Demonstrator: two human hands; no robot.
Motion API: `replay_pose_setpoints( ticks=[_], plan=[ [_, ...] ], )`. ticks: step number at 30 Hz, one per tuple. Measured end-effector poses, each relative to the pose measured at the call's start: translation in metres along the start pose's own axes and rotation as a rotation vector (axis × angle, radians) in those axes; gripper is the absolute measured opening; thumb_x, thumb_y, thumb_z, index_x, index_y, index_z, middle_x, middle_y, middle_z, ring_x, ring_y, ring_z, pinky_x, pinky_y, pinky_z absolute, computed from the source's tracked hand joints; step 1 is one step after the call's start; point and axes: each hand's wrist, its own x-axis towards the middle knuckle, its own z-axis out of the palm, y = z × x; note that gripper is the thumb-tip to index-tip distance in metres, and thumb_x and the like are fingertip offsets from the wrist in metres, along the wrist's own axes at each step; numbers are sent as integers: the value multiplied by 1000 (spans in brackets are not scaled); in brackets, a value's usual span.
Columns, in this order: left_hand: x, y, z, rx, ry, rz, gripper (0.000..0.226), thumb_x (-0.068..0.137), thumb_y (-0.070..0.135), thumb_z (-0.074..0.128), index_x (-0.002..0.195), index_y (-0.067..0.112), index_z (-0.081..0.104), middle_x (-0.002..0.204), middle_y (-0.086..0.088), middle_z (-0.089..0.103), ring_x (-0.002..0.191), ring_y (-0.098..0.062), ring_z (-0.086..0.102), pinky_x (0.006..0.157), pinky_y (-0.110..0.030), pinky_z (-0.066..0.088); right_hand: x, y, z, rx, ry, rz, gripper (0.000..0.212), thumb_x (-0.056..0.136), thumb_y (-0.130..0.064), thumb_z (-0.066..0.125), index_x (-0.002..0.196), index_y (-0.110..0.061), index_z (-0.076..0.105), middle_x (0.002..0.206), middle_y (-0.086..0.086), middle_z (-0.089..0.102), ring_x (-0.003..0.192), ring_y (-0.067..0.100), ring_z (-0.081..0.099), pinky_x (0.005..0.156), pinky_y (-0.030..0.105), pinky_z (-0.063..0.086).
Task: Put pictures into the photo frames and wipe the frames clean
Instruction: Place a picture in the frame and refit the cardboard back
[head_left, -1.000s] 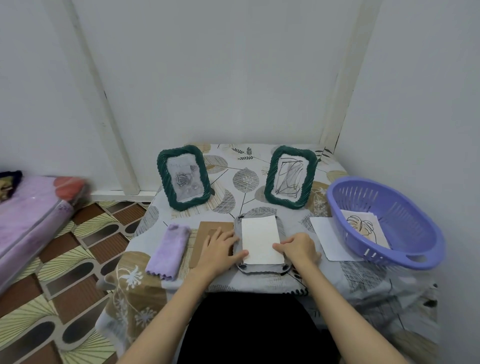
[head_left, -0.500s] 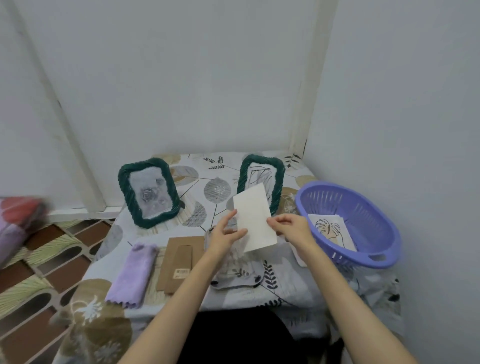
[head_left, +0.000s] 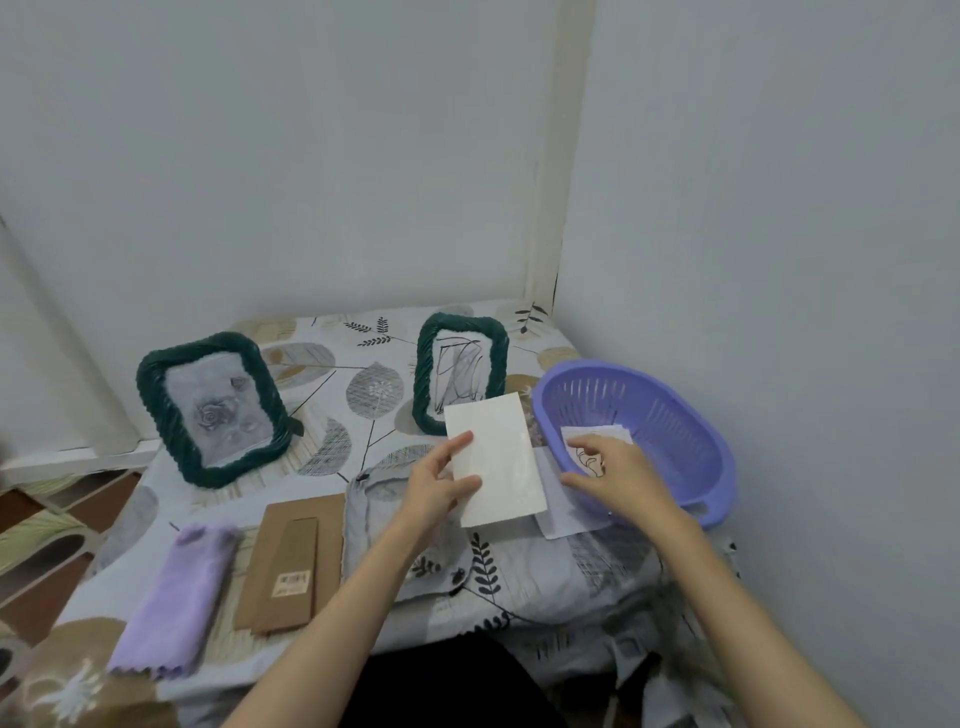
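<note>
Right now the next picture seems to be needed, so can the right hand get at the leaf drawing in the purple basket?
Probably yes. The right hand already reaches over the low near rim of the purple basket, fingers spread just above the leaf drawing. Nothing lies between them; the left hand holds the white sheet clear of the basket.

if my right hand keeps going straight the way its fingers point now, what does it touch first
Probably the line-drawing picture lying in the purple basket. The right hand reaches over the basket's near rim, fingers aimed at that sheet; whether they already touch it is unclear from this view.
</note>
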Motion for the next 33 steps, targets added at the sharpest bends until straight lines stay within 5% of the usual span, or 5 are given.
replay_pose_setpoints(
  ticks=[15,19,23,27,33],
  plan=[
    [43,-34,54,625,-175,-26,74,69,0,75,135,10,43,132,-10,52,117,-25,53,99,-26,41,13,8,-32,252,112,-35,37,80,-14,69,117,-10,64,103,11,70,74,9,55,78,21,43],
    [48,-45,60,1076,-245,124,79,70,32,77,137,13,39,143,-10,39,138,-27,24,115,-34,19,12,5,-22,221,97,-75,35,80,-14,69,115,-10,65,107,9,70,66,-5,51,84,22,43],
    [47,-55,61,1294,-208,137,80,74,57,64,140,21,35,154,-15,12,144,-32,-2,117,-38,2,11,4,-7,158,40,-70,38,80,-21,68,116,-11,64,108,5,70,93,13,63,92,30,47],
    [45,-57,62,1262,-195,102,71,82,57,54,140,23,33,155,-18,5,144,-32,-7,118,-39,0,4,0,2,134,-11,-52,40,81,-25,67,119,-16,62,106,3,69,96,16,62,90,26,45],
    [34,-30,68,637,-2,170,41,98,21,40,137,9,39,142,-7,43,132,-19,39,107,-23,26,5,5,2,260,-80,15,40,80,-25,69,118,-16,62,101,4,68,82,11,58,84,26,48]
  ],
)
